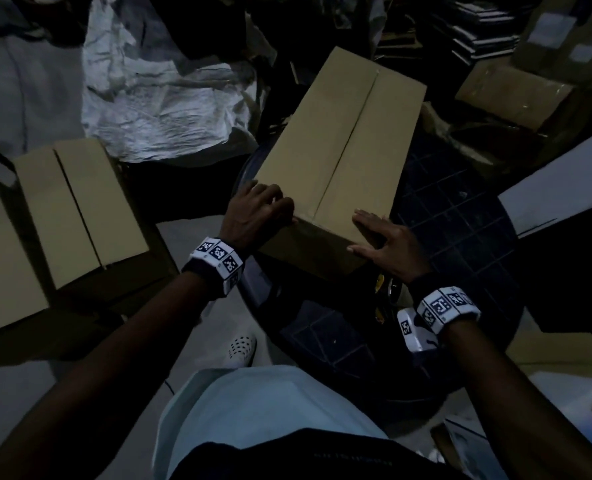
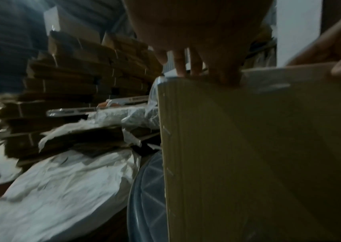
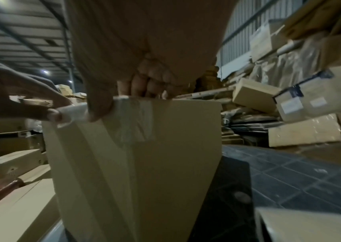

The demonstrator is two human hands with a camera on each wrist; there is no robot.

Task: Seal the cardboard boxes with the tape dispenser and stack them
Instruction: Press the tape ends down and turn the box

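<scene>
Head view shows a long cardboard box [image 1: 336, 147] lying on a dark gridded round surface [image 1: 460, 223], flaps closed. Both hands meet its near end: the left hand [image 1: 256, 216] curls over the top corner, the right hand [image 1: 384, 244] lies flat with fingers spread against the end. More boxes [image 1: 62, 209] crowd the left, crumpled white sheeting [image 1: 156, 98] lies beyond, further cartons [image 1: 516, 95] sit right.

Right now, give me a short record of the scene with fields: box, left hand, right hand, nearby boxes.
box: cardboard box on a dark stand, top flaps closed, clear tape on its near end
left hand: left hand curled over the near left corner
right hand: right hand flat on the near right corner
nearby boxes: other boxes lying to the left
</scene>
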